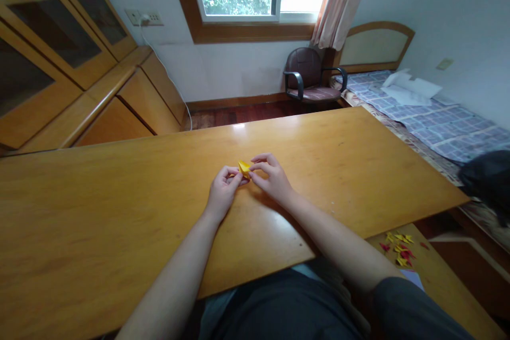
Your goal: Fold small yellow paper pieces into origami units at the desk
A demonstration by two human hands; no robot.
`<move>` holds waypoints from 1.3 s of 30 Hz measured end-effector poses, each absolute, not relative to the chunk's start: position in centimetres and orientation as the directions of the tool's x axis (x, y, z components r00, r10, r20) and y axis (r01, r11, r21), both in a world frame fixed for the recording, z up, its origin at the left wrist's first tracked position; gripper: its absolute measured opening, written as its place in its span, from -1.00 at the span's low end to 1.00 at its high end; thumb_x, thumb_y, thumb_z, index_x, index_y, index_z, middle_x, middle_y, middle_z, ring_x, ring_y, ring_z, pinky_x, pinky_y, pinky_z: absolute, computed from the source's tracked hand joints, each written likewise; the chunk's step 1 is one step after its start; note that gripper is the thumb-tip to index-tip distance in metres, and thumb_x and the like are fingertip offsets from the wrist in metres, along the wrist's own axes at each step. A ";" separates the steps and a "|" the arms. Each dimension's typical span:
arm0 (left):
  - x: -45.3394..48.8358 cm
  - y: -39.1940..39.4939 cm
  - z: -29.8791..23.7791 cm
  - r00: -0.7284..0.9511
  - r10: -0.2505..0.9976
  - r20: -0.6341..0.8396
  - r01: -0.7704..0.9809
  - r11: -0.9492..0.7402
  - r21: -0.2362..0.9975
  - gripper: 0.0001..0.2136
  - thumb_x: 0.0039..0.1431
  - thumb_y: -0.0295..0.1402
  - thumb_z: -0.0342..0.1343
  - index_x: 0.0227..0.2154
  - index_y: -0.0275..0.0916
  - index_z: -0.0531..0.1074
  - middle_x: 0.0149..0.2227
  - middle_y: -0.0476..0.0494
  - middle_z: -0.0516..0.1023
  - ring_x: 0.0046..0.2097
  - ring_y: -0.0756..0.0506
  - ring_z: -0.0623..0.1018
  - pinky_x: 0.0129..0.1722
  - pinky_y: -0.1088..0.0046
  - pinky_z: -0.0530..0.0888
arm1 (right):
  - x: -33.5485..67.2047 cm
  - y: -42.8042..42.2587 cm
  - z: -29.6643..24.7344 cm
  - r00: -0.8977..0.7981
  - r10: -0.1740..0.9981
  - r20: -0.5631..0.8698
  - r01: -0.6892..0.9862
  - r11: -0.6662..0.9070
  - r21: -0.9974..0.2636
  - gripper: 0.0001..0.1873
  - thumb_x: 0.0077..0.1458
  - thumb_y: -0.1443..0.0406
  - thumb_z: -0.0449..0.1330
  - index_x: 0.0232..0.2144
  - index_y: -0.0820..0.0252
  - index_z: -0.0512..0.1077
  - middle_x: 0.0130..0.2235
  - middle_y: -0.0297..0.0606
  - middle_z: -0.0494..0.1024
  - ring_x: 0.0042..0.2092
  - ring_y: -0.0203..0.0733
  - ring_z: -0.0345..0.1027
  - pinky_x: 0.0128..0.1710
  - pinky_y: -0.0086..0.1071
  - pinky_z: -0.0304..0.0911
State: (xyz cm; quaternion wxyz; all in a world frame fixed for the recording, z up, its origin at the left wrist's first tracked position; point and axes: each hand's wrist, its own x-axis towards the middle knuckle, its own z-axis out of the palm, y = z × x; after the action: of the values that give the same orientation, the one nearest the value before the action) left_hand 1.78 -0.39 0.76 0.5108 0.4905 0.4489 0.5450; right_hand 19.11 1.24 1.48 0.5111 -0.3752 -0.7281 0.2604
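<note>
Just above the middle of the wooden table (119, 212), a small folded yellow paper piece (244, 168) is held between both hands. My left hand (227, 186) pinches it from the left with thumb and fingers. From the right, my right hand (271, 175) pinches its edge between thumb and index finger, while the other fingers are raised and curved. The paper has pointed flaps, but its exact shape is partly covered by my fingertips.
Several small red and yellow folded paper pieces (402, 249) lie on a lower surface (442, 276) at the right. A brown office chair (308, 77) stands beyond the table. A bed (422, 111) is at the right, with a dark bag-like object (488, 180). Wooden cabinets (91, 101) stand left.
</note>
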 end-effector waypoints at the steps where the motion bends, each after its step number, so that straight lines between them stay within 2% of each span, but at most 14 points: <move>1: 1.8 -0.3 0.7 0.005 0.997 0.071 -0.122 -0.070 0.990 -0.66 0.03 -0.09 0.32 -0.37 -0.23 0.38 -0.18 -0.12 0.58 -0.24 -0.09 0.63 -0.13 0.20 0.62 | 19.2 1.3 1.5 -0.196 0.813 0.548 0.277 0.582 -0.764 -0.95 0.17 0.28 0.26 -0.31 0.11 0.53 -0.09 -0.15 0.44 0.00 -0.10 0.39 0.10 -0.14 0.32; 5: 1.8 -0.2 0.3 -0.002 0.996 0.089 -0.108 -0.088 0.990 -0.70 0.07 -0.14 0.29 -0.29 -0.22 0.38 -0.18 -0.09 0.55 -0.24 -0.07 0.62 -0.14 0.25 0.62 | 19.3 1.4 1.6 -0.202 0.812 0.547 0.268 0.583 -0.767 -0.92 0.19 0.25 0.25 -0.31 0.09 0.54 -0.11 -0.15 0.47 -0.01 -0.10 0.40 0.08 -0.15 0.32; 10: 1.7 -0.5 0.5 -0.058 0.957 0.283 0.075 -0.278 0.958 -0.70 0.15 -0.28 0.23 -0.06 -0.13 0.38 0.04 -0.14 0.43 -0.02 -0.10 0.54 -0.08 0.31 0.58 | 19.5 1.4 1.7 -0.199 0.801 0.565 0.270 0.599 -0.754 -0.90 0.22 0.24 0.23 -0.30 0.10 0.54 -0.12 -0.14 0.48 -0.02 -0.09 0.39 0.07 -0.14 0.31; 13: 1.6 -1.0 1.2 -0.030 0.912 0.410 0.230 -0.393 0.890 -0.79 0.18 -0.33 0.20 -0.11 -0.12 0.44 0.03 -0.16 0.39 0.08 -0.14 0.48 -0.04 0.32 0.56 | 19.5 1.4 1.7 -0.237 0.794 0.559 0.261 0.607 -0.751 -0.88 0.24 0.23 0.21 -0.28 0.10 0.53 -0.11 -0.15 0.48 -0.01 -0.10 0.39 0.08 -0.16 0.30; 15: 1.6 -1.2 1.6 -0.005 0.905 0.426 0.263 -0.409 0.874 -0.83 0.21 -0.36 0.16 -0.13 -0.12 0.46 0.04 -0.17 0.38 0.13 -0.16 0.44 -0.05 0.32 0.56 | 19.5 1.4 1.7 -0.268 0.786 0.557 0.248 0.615 -0.749 -0.86 0.26 0.22 0.19 -0.26 0.10 0.53 -0.11 -0.15 0.48 -0.01 -0.11 0.38 0.09 -0.17 0.29; 21: 1.5 -1.1 1.7 0.054 0.903 0.427 0.267 -0.425 0.865 -0.91 0.23 -0.36 0.14 -0.22 -0.14 0.51 -0.02 -0.17 0.43 0.09 -0.14 0.47 -0.06 0.37 0.56 | 19.7 1.4 1.7 -0.333 0.782 0.527 0.233 0.610 -0.758 -0.83 0.30 0.21 0.13 -0.26 0.12 0.49 -0.17 -0.17 0.48 -0.07 -0.14 0.40 0.02 -0.22 0.33; 26: 1.3 -0.8 1.6 0.104 0.883 0.458 0.293 -0.467 0.834 -0.92 0.25 -0.37 0.14 -0.25 -0.18 0.52 -0.14 -0.13 0.53 -0.05 -0.09 0.54 -0.06 0.36 0.55 | 19.8 1.6 1.9 -0.348 0.764 0.543 0.225 0.630 -0.743 -0.83 0.32 0.23 0.12 -0.27 0.16 0.46 -0.20 -0.18 0.49 -0.12 -0.18 0.40 -0.04 -0.27 0.35; 30: 1.0 -0.6 1.6 0.119 0.875 0.469 0.327 -0.481 0.814 -0.90 0.26 -0.35 0.15 -0.24 -0.18 0.55 -0.11 -0.15 0.56 -0.04 -0.09 0.56 -0.07 0.35 0.55 | 19.9 1.6 2.0 -0.338 0.761 0.554 0.204 0.634 -0.746 -0.83 0.31 0.25 0.13 -0.30 0.18 0.47 -0.23 -0.20 0.48 -0.16 -0.21 0.40 -0.09 -0.32 0.35; 33: 0.7 -0.6 1.7 0.121 0.860 0.496 0.361 -0.503 0.785 -0.88 0.27 -0.33 0.15 -0.23 -0.15 0.59 -0.05 -0.15 0.56 -0.02 -0.10 0.56 -0.11 0.35 0.57 | 20.1 1.7 2.1 -0.323 0.787 0.526 0.175 0.596 -0.784 -0.84 0.29 0.25 0.16 -0.32 0.19 0.48 -0.26 -0.22 0.49 -0.19 -0.23 0.40 -0.14 -0.34 0.35; 39: 0.0 -0.5 2.0 0.153 0.800 0.580 0.459 -0.577 0.675 -0.88 0.28 -0.37 0.16 -0.24 -0.13 0.60 -0.10 -0.11 0.57 -0.07 -0.07 0.56 0.03 0.28 0.51 | 20.3 2.1 1.5 -0.325 0.842 0.430 0.143 0.493 -0.858 -0.87 0.18 0.23 0.27 -0.32 0.19 0.52 -0.32 -0.28 0.52 -0.27 -0.25 0.40 -0.22 -0.36 0.33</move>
State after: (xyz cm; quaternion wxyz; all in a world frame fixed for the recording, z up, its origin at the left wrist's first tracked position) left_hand 0.02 -0.53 1.96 0.1733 0.7392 0.4258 0.4921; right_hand 20.30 2.07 1.52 0.4712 -0.3399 -0.7243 0.3712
